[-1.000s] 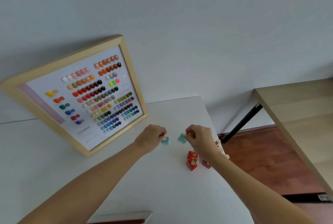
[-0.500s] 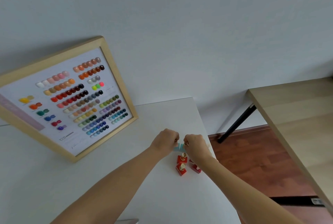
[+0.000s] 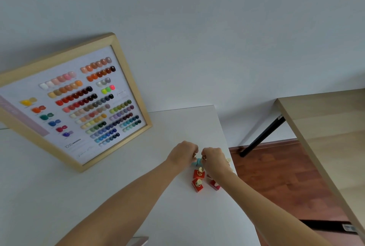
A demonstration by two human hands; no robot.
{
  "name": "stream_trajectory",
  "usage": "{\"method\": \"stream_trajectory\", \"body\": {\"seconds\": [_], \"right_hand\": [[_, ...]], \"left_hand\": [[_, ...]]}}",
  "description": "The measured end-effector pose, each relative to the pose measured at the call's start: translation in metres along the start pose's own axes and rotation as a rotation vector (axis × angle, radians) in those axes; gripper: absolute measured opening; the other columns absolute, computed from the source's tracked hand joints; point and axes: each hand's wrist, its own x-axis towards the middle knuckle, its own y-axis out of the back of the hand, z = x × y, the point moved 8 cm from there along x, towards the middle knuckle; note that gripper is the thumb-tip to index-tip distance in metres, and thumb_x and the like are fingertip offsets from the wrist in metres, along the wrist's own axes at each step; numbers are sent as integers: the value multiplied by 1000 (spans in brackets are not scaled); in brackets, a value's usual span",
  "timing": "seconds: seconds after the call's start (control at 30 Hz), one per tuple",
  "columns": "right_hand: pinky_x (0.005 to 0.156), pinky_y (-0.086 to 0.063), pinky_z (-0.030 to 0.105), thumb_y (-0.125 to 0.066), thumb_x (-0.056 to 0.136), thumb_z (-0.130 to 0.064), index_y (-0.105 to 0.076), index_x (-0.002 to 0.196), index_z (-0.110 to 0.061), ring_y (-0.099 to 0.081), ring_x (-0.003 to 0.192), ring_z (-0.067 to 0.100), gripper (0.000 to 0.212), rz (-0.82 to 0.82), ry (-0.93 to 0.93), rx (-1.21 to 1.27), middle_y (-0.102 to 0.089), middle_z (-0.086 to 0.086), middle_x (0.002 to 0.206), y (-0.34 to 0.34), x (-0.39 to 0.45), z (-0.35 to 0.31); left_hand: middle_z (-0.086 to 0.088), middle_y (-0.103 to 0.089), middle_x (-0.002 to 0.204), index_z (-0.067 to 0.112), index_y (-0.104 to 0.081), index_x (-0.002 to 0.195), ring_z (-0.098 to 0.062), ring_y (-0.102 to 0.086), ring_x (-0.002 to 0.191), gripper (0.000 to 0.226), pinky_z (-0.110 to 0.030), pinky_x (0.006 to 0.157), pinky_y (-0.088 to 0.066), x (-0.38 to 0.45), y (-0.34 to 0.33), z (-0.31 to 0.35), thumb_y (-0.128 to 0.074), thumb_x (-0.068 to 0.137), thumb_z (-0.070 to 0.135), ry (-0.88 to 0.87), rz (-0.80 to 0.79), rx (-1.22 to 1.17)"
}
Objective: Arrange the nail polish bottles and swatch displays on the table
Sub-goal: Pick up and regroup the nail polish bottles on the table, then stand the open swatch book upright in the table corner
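Observation:
Near the right edge of the white table [image 3: 122, 182], my left hand [image 3: 183, 152] and my right hand [image 3: 214, 158] are side by side. Each grips a teal nail polish bottle [image 3: 197, 161] by its gold cap; the two bottles touch and are mostly hidden between the hands. Just in front of the hands stand several red bottles with gold caps [image 3: 198, 179], one partly under my right wrist. A wood-framed swatch display [image 3: 75, 103] with rows of coloured nail tips leans against the wall at the left.
The table's right edge runs close to the bottles, with red-brown wooden floor [image 3: 276, 176] below. A light wood table [image 3: 331, 127] on a black leg [image 3: 262, 137] stands to the right. A pale flat object [image 3: 138, 240] shows at the bottom edge.
My hands have come together, bringing the two teal bottles from apart to side by side behind the red ones. The view has shifted right, so the display sits further left.

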Motion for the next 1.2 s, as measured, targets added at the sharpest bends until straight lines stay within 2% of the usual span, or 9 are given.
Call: {"method": "stream_trajectory", "body": {"seconds": [0.07, 0.2, 0.27, 0.5, 0.77, 0.87, 0.97, 1.1, 1.2], "right_hand": [[78, -55, 27, -55, 90, -8, -62, 112, -9, -66, 90, 21, 22, 5, 8, 19, -68, 9, 106, 1, -2, 0], [81, -56, 33, -57, 89, -6, -61, 111, -6, -66, 91, 24, 22, 33, 42, 32, -67, 12, 108, 11, -10, -4], [81, -55, 30, -59, 89, -9, -60, 111, -6, -65, 92, 24, 22, 60, 81, 29, -66, 12, 109, 19, -15, -9], [82, -47, 21, -61, 90, -19, -57, 122, -11, -64, 95, 19, 33, 152, 218, 74, -62, 8, 118, 51, -47, -32], [96, -47, 30, -58, 92, -23, -59, 121, -12, -60, 108, 21, 31, 191, 382, 54, -63, 7, 122, 69, -91, -85], [96, -49, 30, -60, 90, -23, -62, 118, -12, -63, 105, 19, 30, 205, 454, 63, -66, 5, 120, 69, -107, -121], [93, -49, 27, -63, 89, -22, -65, 115, -11, -65, 99, 16, 29, 206, 513, 96, -69, 4, 116, 61, -126, -161], [83, -45, 18, -65, 87, -24, -67, 111, -12, -64, 88, 10, 27, 162, 562, 136, -72, 4, 108, 41, -151, -213], [73, -42, 9, -62, 88, -32, -72, 94, -17, -60, 76, 4, 19, 91, 594, 166, -74, -5, 90, 23, -170, -245]], "left_hand": [[-11, -70, 112, 7, -64, 115, -25, -67, 97, 35, -33, 88, -55, -2, 2, 1, -72, 82, 12, 1, -8, 12], [-9, -67, 118, 9, -60, 122, -24, -65, 102, 44, -33, 91, -54, -9, 16, 3, -73, 80, 13, 2, 6, 33], [-9, -66, 118, 10, -59, 124, -24, -64, 103, 47, -34, 92, -53, -15, 28, 5, -74, 80, 13, 2, 16, 35], [-6, -63, 118, 17, -56, 127, -22, -61, 103, 49, -35, 88, -52, -55, 79, 3, -73, 81, 20, 15, 54, 124], [-1, -61, 128, 21, -55, 127, -17, -62, 105, 49, -35, 90, -52, -136, 140, -28, -73, 82, 25, 108, 171, 33], [-1, -61, 129, 21, -55, 127, -16, -62, 106, 49, -33, 90, -51, -177, 161, -49, -72, 82, 28, 138, 228, 1], [-1, -60, 129, 20, -55, 128, -17, -60, 109, 48, -32, 91, -50, -221, 179, -74, -71, 83, 29, 170, 258, -15], [-3, -62, 124, 20, -57, 125, -16, -62, 102, 46, -29, 86, -51, -283, 200, -111, -71, 82, 31, 211, 308, -41], [-4, -62, 123, 20, -58, 124, -17, -61, 102, 45, -31, 89, -50, -328, 209, -141, -70, 83, 34, 259, 326, -96]]}}
